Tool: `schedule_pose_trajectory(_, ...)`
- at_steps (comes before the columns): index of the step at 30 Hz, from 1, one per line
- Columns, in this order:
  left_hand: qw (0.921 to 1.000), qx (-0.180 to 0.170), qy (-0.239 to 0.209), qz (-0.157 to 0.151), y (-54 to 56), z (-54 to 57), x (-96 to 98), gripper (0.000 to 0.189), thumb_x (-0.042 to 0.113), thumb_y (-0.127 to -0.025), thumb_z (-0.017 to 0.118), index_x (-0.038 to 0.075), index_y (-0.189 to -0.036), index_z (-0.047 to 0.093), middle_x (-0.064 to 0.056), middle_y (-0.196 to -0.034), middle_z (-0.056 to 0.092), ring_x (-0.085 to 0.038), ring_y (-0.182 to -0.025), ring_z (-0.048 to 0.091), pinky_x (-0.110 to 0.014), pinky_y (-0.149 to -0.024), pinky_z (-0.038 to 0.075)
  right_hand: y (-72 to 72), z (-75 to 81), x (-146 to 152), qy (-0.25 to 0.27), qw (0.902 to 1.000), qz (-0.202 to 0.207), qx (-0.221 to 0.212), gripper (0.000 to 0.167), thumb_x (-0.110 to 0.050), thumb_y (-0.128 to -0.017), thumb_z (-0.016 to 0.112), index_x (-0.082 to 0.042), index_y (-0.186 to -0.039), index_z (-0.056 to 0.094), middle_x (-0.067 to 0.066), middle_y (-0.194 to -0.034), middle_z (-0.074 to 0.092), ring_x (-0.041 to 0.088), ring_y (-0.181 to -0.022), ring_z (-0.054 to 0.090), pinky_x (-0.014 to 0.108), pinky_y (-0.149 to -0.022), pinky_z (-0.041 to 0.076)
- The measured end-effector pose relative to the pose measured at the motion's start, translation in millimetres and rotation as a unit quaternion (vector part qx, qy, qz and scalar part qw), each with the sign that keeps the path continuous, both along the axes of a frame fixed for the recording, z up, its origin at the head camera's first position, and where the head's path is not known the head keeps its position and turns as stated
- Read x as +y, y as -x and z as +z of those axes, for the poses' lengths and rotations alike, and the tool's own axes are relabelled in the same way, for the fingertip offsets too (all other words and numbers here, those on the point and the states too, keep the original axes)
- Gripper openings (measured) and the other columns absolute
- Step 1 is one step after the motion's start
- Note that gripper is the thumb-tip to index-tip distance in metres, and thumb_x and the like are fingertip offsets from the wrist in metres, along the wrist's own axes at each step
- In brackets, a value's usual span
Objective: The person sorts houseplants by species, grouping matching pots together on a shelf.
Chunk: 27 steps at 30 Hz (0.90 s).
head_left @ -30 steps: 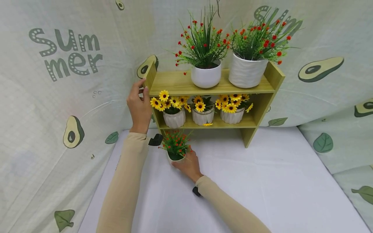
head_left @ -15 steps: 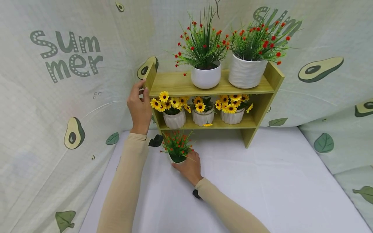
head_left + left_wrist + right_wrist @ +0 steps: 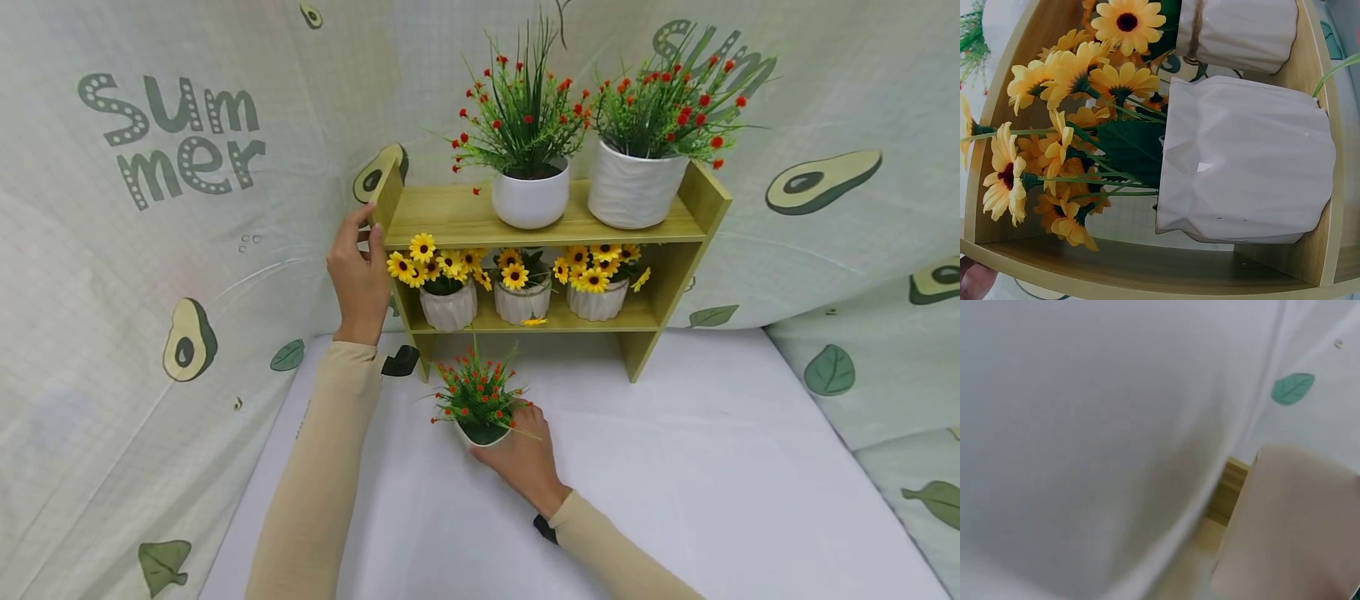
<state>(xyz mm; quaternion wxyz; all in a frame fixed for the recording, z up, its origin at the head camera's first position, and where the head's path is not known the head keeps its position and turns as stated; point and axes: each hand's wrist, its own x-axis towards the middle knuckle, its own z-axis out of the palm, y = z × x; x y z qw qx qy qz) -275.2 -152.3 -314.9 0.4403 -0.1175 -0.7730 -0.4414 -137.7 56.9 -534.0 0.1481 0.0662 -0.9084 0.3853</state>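
In the head view my right hand (image 3: 525, 454) grips a small white flowerpot (image 3: 480, 437) of green grass with red flowers (image 3: 483, 392). The pot's pale side (image 3: 1291, 525) shows blurred in the right wrist view. Up at the wooden shelf (image 3: 442, 208), my left hand (image 3: 360, 279) rests its fingers against the outer left side panel. One of its fingertips (image 3: 975, 278) appears beside that panel in the left wrist view. Nearest this hand on the middle shelf is a ribbed white pot (image 3: 1247, 162) of yellow sunflowers (image 3: 423, 267).
Two more sunflower pots, a middle one (image 3: 522, 302) and a right one (image 3: 598, 300), share the middle shelf. Above them stand a round white pot (image 3: 530, 200) and a taller white pot (image 3: 637, 187) with red flowers. A white cloth (image 3: 675, 483) covers the table; printed fabric (image 3: 187, 250) hangs behind.
My right hand has moved the small red-flowered pot to the right and toward the front, away from the shelf's left leg. My left hand has stayed at the side panel.
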Motion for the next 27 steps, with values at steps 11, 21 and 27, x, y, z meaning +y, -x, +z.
schedule_pose_trajectory(11, 1.0, -0.001, 0.006, 0.003, -0.8, 0.6, -0.7, 0.032, 0.011, -0.11, 0.057, -0.002, -0.138, 0.066, -0.023, -0.126, 0.07, -0.035, -0.103, 0.069, -0.022, -0.076, 0.048, -25.0, 42.4, 29.8, 0.002, 0.9923, 0.034, 0.119, 0.091, -0.034, -0.061, 0.102, 0.002, -0.135, 0.063, 0.017, -0.127, 0.067, 0.042, -0.124, 0.054, 0.059, -0.101, 0.045)
schedule_pose_trajectory(21, 1.0, 0.0, 0.005, 0.001, -0.1, 0.0, -1.5, 0.033, 0.013, -0.11, 0.057, -0.002, -0.138, 0.066, -0.023, -0.127, 0.07, -0.036, -0.104, 0.07, -0.025, -0.077, 0.049, -23.3, 59.4, 39.9, -0.003, 0.9897, 0.031, 0.14, 0.084, -0.035, -0.063, 0.1, 0.002, -0.128, 0.062, 0.016, -0.117, 0.067, 0.044, -0.12, 0.054, 0.061, -0.099, 0.045)
schedule_pose_trajectory(27, 1.0, 0.003, 0.006, -0.001, 1.1, -0.3, -1.4, 0.032, 0.012, -0.11, 0.057, -0.003, -0.138, 0.066, -0.022, -0.129, 0.07, -0.036, -0.104, 0.07, -0.025, -0.076, 0.049, -25.6, 57.0, 38.4, 0.027, 0.9922, 0.039, 0.115, 0.082, -0.033, -0.065, 0.099, 0.002, -0.13, 0.064, 0.015, -0.121, 0.068, 0.042, -0.124, 0.055, 0.063, -0.105, 0.043)
